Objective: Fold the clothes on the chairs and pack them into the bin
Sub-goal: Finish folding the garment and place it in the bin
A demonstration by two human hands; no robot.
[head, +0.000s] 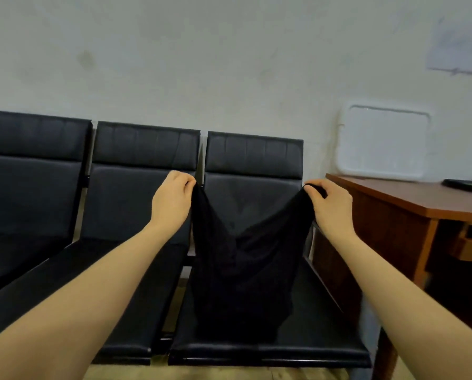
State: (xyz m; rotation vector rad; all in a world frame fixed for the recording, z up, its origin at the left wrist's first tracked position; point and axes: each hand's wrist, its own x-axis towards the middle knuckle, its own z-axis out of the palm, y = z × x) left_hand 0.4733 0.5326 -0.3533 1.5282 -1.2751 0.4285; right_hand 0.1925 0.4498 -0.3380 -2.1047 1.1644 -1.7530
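Fingers of left hand (pixel 171 200) and right hand (pixel 329 204) pinched on black garment's (pixel 243 270) top corners — over rightmost chair (pixel 325 349).

Left grip (pixel 171 198), right grip (pixel 329 204) pinching.

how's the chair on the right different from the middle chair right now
The right chair has the black garment hanging over its seat, held up by the left hand and right hand; the middle chair has no clothing on it. The right chair stands next to the wooden desk; the middle chair has a chair on each side. Both are black, padded and joined in one row.
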